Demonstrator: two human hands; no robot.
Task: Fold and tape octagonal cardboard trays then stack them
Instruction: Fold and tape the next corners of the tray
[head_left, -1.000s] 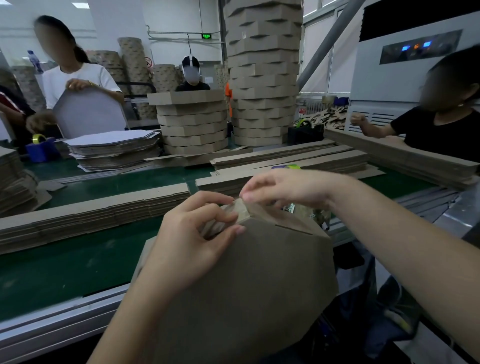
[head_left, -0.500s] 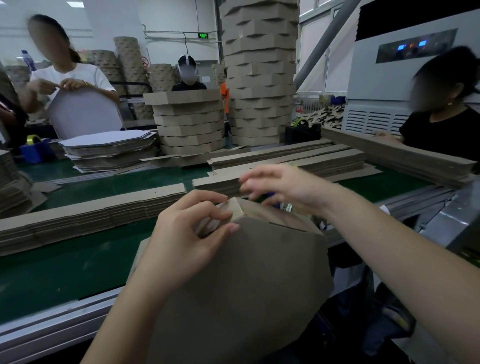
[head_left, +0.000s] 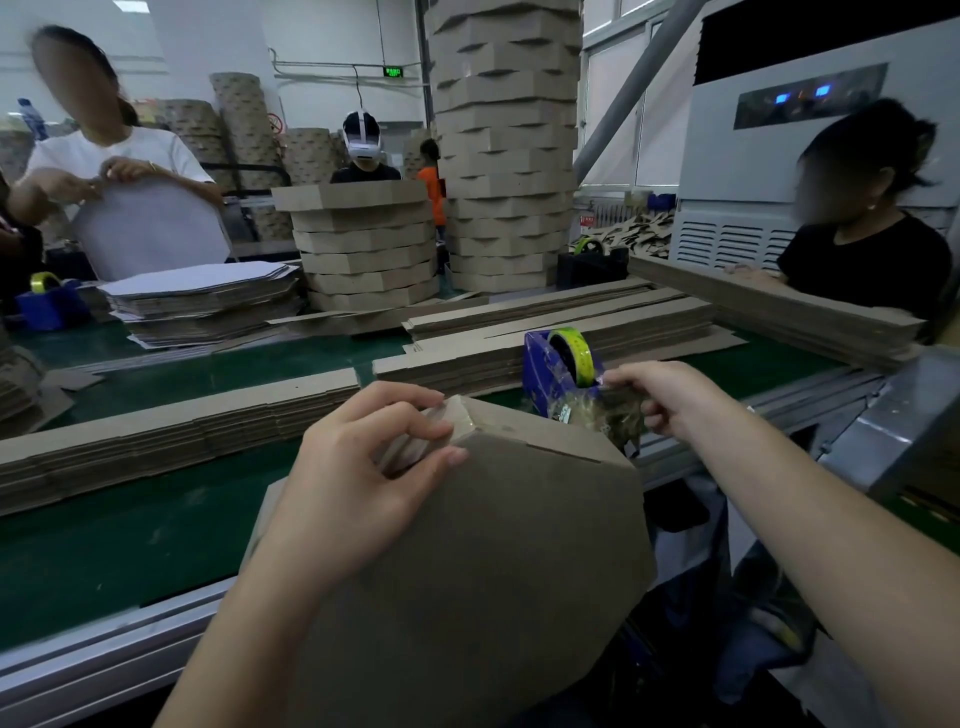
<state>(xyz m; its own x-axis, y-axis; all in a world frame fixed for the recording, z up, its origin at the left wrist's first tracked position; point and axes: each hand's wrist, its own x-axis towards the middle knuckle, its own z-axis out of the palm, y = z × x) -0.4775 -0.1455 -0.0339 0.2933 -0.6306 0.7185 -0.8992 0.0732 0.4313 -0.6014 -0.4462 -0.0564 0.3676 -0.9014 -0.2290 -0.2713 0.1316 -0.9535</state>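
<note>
The person at the near edge of the green belt (head_left: 156, 519) holds a brown cardboard tray (head_left: 493, 571) up on its edge. Its flat bottom faces them and its lower part hangs below the belt's near rail. The left hand (head_left: 358, 483) grips the tray's top left corner. The fingers (head_left: 415, 400) are curled over the folded side flaps and the thumb presses on the flat face, so the corner is pinched shut between them.

Just right of that corner, a blue dispenser (head_left: 537, 371) stands at the near edge with a yellow-green roll of tape (head_left: 579, 356) in it. The right hand (head_left: 660, 400) is up against the dispenser's front. Its thumb and forefinger are closed on the loose end of the tape and the other fingers are curled under.

Long piles of flat cardboard strips (head_left: 182, 426) lie along the belt, with more behind the dispenser. Toward the far edge there is a pile of white-faced sheets (head_left: 202, 301), a short stack of folded trays (head_left: 363, 249) and a much taller stack (head_left: 506, 156) beside it.

At the far left corner a worker in a white shirt (head_left: 119, 156) holds up a sheet. At the right end a worker in a black shirt (head_left: 872, 260) rests a hand on another pile.
</note>
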